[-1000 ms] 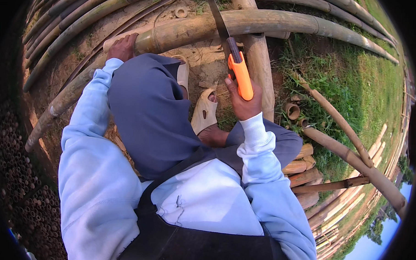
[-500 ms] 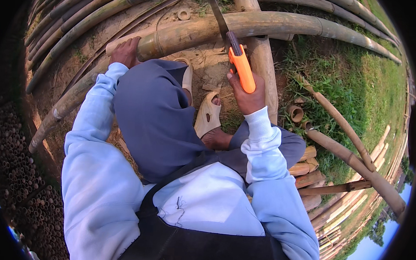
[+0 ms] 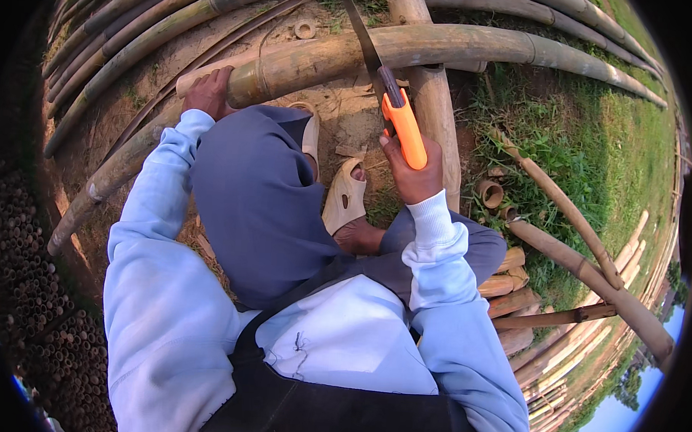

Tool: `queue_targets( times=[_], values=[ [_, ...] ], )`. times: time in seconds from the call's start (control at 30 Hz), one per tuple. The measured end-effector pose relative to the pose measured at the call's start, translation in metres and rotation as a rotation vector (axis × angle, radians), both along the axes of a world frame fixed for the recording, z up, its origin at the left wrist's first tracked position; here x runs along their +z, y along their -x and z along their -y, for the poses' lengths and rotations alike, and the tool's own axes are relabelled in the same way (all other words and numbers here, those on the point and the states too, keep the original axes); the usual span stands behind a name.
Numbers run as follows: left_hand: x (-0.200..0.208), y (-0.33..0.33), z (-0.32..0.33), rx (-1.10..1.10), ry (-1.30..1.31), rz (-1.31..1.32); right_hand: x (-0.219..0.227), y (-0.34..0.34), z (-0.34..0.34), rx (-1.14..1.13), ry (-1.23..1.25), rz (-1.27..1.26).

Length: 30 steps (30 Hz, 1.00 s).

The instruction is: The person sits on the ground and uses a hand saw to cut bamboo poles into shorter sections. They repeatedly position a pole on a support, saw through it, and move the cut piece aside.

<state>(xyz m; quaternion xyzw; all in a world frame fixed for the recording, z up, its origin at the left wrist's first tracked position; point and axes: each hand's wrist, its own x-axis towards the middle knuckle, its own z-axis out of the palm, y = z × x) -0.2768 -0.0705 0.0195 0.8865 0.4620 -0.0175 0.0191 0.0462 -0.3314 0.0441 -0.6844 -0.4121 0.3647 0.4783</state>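
Note:
A long thick bamboo pole [image 3: 443, 48] lies across a wooden post [image 3: 433, 112] in front of me. My left hand [image 3: 209, 93] grips the pole's cut end at the left. My right hand [image 3: 412, 169] is closed on the orange handle of a hand saw [image 3: 401, 126], whose dark blade runs up and left across the pole. My hooded head and pale blue sleeves fill the middle of the view. My foot in a beige sandal [image 3: 345, 197] rests on the bare soil below the pole.
More bamboo poles [image 3: 139, 18] lie stacked at the upper left and along the far right. Short cut bamboo pieces [image 3: 490, 192] lie on the grass by the post, with split pieces [image 3: 511, 286] lower right. A pile of stacked tube ends [image 3: 23, 281] sits at the left.
The saw and my right hand have slid slightly down and back along the cut. My left hand stays on the pole's end.

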Motion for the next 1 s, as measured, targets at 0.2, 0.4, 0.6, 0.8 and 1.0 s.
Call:
queue_targets(
  times=[0.2, 0.4, 0.6, 0.8, 1.0],
  values=[
    [0.001, -0.001, -0.001, 0.012, 0.029, -0.006, 0.104, 0.032, 0.103, -0.032, 0.123, 0.082],
    [0.015, -0.009, 0.005, 0.033, 0.045, -0.034, 0.038, 0.006, 0.012, -0.061, 0.088, -0.05],
    [0.009, -0.01, 0.003, 0.019, 0.017, 0.001, 0.008, 0.004, -0.01, 0.067, -0.047, 0.016],
    [-0.012, 0.006, -0.005, -0.048, -0.061, -0.008, 0.015, 0.019, -0.018, -0.03, -0.033, -0.022],
    [-0.004, 0.003, -0.006, -0.047, -0.052, 0.028, 0.011, 0.016, 0.045, -0.047, 0.052, 0.036]
  ],
)
